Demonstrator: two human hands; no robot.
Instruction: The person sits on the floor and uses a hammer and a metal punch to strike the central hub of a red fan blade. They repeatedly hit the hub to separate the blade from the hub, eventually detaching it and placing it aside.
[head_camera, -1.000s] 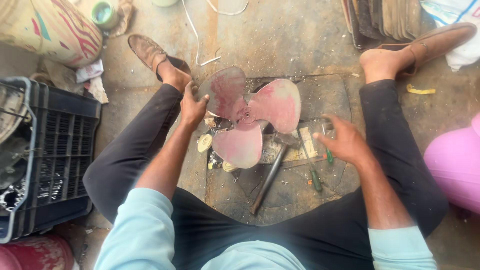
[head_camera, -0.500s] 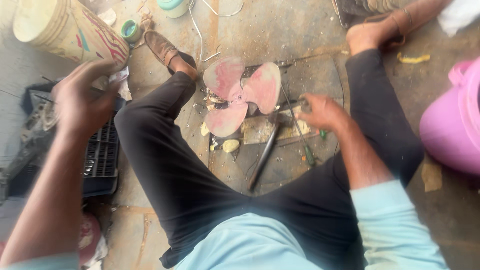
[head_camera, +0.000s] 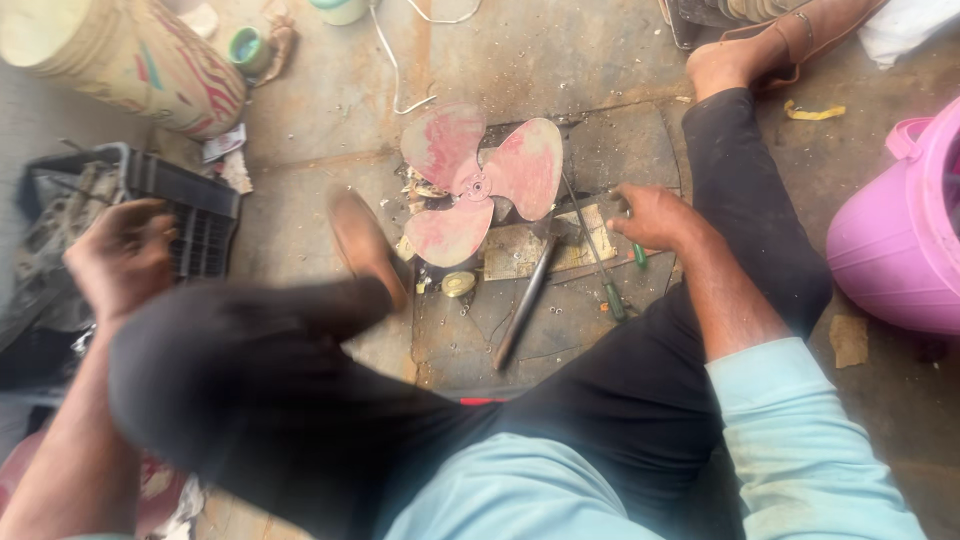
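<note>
On a workshop floor, seen from the head camera, a seated person's right hand (head_camera: 655, 217) rests with fingers curled on a slim tool, seemingly a screwdriver (head_camera: 598, 262), just right of a red three-bladed fan (head_camera: 480, 185). Its long axis runs from the fan toward the person's lap. A hammer (head_camera: 525, 300) lies alongside. Blurred, the left hand (head_camera: 122, 258) hovers loosely curled over a black crate (head_camera: 195, 215), well apart; whether it holds anything cannot be told.

You are wearing the single head camera, looking steeply down at close range over your lap onto the floor (head_camera: 560, 60) (no second view overlapping).
</note>
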